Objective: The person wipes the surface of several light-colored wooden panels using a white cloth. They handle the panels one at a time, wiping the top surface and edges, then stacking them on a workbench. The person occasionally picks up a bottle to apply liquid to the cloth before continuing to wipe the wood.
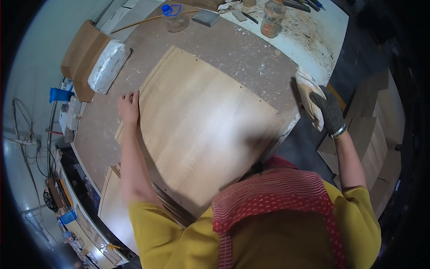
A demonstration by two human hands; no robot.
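A pale wooden panel (201,112) lies on the worktable in front of me, with small holes along its far edge. At its left edge is my left hand (129,106), bare, fingers bent and gripping the rim of the panel. My right hand (329,110) wears a dark grey glove and is closed around a folded whitish cloth (309,95). That cloth is held up off the table's right end, apart from the panel. How the glove's fingertips sit behind the cloth is partly hidden.
The brown worktable (242,54) carries a plastic jug with a blue cap (174,20), a grey block (206,18) and a labelled bottle (272,20). A silvery wrapped bundle (109,67) rests by a cardboard piece (83,56) at left. Wooden boxes (365,134) stand at right.
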